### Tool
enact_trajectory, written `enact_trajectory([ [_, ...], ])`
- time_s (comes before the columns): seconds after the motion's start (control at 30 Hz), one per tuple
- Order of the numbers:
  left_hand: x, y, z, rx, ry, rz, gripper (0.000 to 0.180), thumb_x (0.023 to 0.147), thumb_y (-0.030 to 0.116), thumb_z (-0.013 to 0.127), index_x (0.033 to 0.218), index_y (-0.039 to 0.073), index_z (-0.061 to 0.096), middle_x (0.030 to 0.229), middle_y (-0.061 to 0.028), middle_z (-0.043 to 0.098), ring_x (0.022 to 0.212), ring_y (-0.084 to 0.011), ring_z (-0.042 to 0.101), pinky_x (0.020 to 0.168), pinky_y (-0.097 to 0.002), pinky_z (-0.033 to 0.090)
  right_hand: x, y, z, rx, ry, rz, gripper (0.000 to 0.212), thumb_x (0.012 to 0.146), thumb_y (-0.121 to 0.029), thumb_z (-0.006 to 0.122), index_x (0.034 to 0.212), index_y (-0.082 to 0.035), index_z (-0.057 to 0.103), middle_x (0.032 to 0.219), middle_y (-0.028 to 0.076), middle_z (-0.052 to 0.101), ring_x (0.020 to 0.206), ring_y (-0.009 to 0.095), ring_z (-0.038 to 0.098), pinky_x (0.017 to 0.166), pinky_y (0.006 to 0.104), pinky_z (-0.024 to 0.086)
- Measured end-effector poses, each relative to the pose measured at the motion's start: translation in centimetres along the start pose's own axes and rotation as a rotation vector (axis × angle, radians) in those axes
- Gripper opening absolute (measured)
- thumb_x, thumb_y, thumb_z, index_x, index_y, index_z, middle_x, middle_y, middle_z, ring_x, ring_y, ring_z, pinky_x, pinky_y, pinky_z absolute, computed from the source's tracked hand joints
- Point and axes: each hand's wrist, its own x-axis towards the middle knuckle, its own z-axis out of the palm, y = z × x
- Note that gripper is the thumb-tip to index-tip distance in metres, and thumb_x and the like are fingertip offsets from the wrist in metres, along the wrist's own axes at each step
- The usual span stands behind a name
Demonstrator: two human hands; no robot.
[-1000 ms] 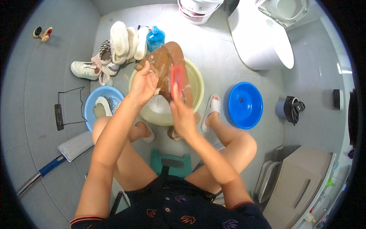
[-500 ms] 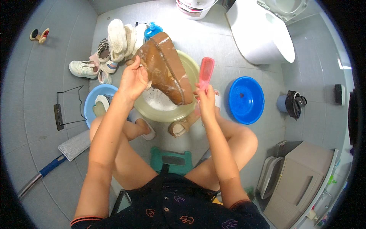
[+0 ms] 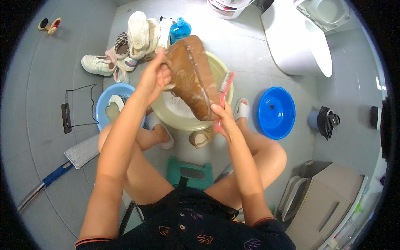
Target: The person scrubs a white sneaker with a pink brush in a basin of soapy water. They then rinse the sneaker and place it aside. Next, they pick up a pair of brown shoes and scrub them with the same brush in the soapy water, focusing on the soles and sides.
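Note:
A wet brown boot (image 3: 189, 79) with soap streaks is held tilted over a pale green basin (image 3: 223, 62), its thick sole facing right. My left hand (image 3: 157, 79) is closed on the boot's upper-left side, around the opening. My right hand (image 3: 225, 120) grips the handle of a pink brush (image 3: 226, 85), and its thumb presses on the boot's lower end. The brush's bristles show beside the sole. Whitish suds (image 3: 177, 105) float in the basin. Another brown boot (image 3: 201, 138) lies on the floor at the basin's near edge, partly hidden.
Several shoes (image 3: 139, 35) and a blue bottle (image 3: 180, 30) stand beyond the basin. A light blue basin (image 3: 100, 110) holding shoes is at left, a deep blue basin (image 3: 276, 113) at right. A green stool (image 3: 189, 173), a mop (image 3: 81, 153) and a toilet (image 3: 296, 41) surround me.
The brush has turned in my right hand, so its bristles now show. My right thumb has come onto the boot, which has tipped slightly more upright. The whole view has shifted a little.

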Motion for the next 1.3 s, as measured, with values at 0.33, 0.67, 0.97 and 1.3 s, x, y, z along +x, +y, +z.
enact_trajectory([
  [0.33, 1.0, -2.8, -0.8, 0.606, -0.056, 0.116, 0.039, 0.092, 0.035, 0.058, 0.109, 0.000, 0.059, 0.091, -0.0052, 0.063, 0.079, -0.0101, 0.058, 0.063, -0.0250, 0.046, -1.0, -4.9, 2.3, -0.440, 0.129, -0.020, 0.041, 0.087, -0.021, 0.065, 0.117, 0.001, 0.050, 0.097, 0.012, 0.066, 0.089, 0.018, 0.064, 0.071, 0.0326, 0.051],
  [0.67, -0.3, -1.5, 0.1, 0.636, -0.041, 0.193, 0.042, 0.085, 0.012, 0.065, 0.121, -0.003, 0.049, 0.111, -0.0089, 0.060, 0.101, -0.0150, 0.058, 0.090, -0.0305, 0.046, -7.7, -9.1, 5.1, -1.335, 0.126, -0.419, 0.072, 0.089, -0.015, 0.059, 0.150, -0.015, 0.022, 0.065, 0.020, 0.060, 0.061, 0.035, 0.063, 0.068, 0.0413, 0.050],
  [0.97, -1.4, -3.4, 2.4, 0.336, -0.231, 0.121, 0.049, 0.081, 0.000, 0.064, 0.126, 0.001, 0.046, 0.116, -0.0068, 0.060, 0.106, -0.0154, 0.058, 0.096, -0.0310, 0.044, 0.4, -10.2, 9.9, -1.285, 0.052, -0.560, 0.051, 0.091, -0.019, 0.053, 0.141, -0.017, 0.041, 0.079, 0.029, 0.061, 0.075, 0.046, 0.060, 0.070, 0.0492, 0.048],
  [1.3, -0.4, -2.4, 1.9, 0.296, -0.100, -0.006, 0.031, 0.094, 0.017, 0.057, 0.121, 0.005, 0.049, 0.104, -0.0024, 0.062, 0.090, -0.0095, 0.060, 0.075, -0.0268, 0.049, -2.5, -9.9, 8.6, -1.388, 0.082, -0.458, 0.049, 0.092, -0.019, 0.051, 0.140, -0.016, 0.042, 0.106, 0.029, 0.060, 0.092, 0.047, 0.060, 0.081, 0.0498, 0.049],
])
